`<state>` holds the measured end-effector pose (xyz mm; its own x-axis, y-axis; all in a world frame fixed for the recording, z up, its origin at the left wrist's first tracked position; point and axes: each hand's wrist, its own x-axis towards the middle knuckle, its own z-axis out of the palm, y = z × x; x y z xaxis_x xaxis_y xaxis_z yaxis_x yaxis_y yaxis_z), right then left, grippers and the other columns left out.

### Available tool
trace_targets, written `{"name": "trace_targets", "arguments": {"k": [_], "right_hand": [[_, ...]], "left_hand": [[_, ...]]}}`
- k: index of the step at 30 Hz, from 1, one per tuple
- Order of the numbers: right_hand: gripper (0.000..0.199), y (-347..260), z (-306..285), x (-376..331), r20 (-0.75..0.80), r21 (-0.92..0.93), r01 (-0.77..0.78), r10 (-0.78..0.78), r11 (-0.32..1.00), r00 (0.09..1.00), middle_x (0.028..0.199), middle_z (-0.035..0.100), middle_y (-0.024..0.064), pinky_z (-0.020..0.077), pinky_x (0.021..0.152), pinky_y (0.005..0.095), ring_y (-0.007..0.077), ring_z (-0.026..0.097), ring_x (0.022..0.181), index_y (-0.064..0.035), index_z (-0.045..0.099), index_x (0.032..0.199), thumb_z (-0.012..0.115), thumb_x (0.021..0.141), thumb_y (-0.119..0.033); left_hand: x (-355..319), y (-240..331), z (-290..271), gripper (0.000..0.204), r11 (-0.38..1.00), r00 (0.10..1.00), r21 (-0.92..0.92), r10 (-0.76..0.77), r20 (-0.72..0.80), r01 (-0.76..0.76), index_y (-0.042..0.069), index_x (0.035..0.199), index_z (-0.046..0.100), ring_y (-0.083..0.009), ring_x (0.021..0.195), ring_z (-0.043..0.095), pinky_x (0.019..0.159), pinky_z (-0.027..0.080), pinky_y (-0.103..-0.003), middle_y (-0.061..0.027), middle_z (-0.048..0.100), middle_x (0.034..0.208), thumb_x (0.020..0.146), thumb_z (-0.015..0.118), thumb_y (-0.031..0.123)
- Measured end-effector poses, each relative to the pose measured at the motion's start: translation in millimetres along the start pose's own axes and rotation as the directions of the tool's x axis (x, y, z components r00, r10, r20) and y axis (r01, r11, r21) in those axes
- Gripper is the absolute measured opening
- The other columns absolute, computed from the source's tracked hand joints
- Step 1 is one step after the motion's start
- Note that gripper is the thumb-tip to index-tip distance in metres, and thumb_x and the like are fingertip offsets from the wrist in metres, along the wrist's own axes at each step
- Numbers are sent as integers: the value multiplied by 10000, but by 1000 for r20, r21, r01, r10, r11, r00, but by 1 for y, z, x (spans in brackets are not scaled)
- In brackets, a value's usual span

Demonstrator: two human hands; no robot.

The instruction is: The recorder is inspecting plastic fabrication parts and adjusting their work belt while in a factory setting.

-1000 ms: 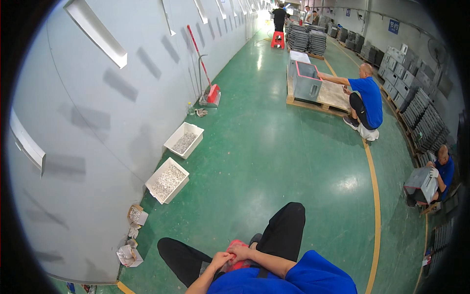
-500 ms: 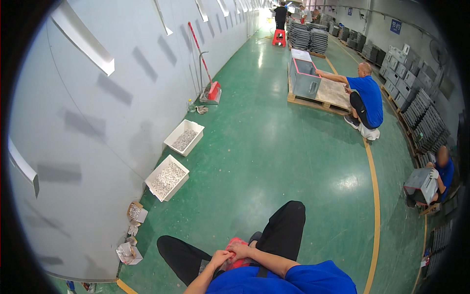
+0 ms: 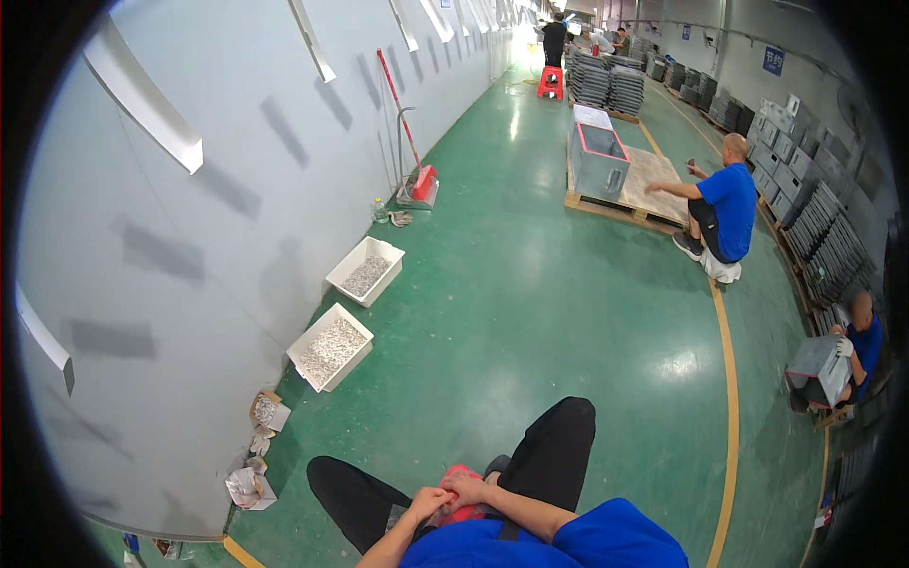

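My left hand (image 3: 431, 501) and my right hand (image 3: 465, 488) are close together between my knees, fingers curled inward. What they hold, if anything, is too small and covered to make out. Beneath and around them shows a red piece (image 3: 459, 512), perhaps a stool seat or plastic bag; its kind is unclear. Clear, shiny material appears beside my left wrist. My legs in black trousers (image 3: 544, 454) are spread to either side.
Along the left wall stand two white bins (image 3: 322, 377) of small metal parts, small boxes (image 3: 272, 413), and a red broom with a dustpan (image 3: 418, 194). A co-worker (image 3: 724, 208) crouches by a pallet (image 3: 625, 214) with grey metal boxes (image 3: 598, 175). Another person (image 3: 857, 346) sits far right, holding a box.
The crouching co-worker has drawn an arm back from the grey box. The view has shifted slightly; my hands stay together in the same place.
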<state>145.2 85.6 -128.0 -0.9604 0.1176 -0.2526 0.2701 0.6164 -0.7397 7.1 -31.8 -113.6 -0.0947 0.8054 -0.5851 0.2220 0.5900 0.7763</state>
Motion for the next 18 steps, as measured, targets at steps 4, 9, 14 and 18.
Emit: {"name": "trace_targets", "arguments": {"k": [4,9,14,18], "right_hand": [[642,5,4,-1,-37,-4,28,-28,1000,999,1038,585,159,428,878,430,336,550,1024,-58,586,1084,725,611,-469],[650,-1,0,-1,-11,-14,32,-32,999,999,1052,587,158,422,892,432,336,551,1025,-48,589,1086,728,610,-469],[640,0,-1,-2,-19,-23,37,-37,999,999,1057,587,156,425,891,430,335,550,1029,-46,588,1085,724,617,-461],[630,3,1,-2,-19,-21,29,-30,999,999,1058,587,156,429,886,430,334,551,1028,-47,588,1084,720,620,-454]], "left_hand": [[-5,11,0,316,1000,1000,-8,8,14,-8,16,829,706,-85,665,576,629,462,-259,-37,662,703,819,648,326],[-9,10,-2,315,1000,1000,8,26,-1,-26,66,890,712,-125,677,613,640,472,-290,-64,677,735,803,622,355],[-2,6,-1,308,1000,999,-1,-3,34,3,82,899,717,-121,690,617,647,475,-288,-64,681,742,800,622,358],[-5,12,-1,312,999,1000,45,6,9,-6,91,899,719,-129,692,623,652,477,-292,-72,683,750,798,623,370]]}}
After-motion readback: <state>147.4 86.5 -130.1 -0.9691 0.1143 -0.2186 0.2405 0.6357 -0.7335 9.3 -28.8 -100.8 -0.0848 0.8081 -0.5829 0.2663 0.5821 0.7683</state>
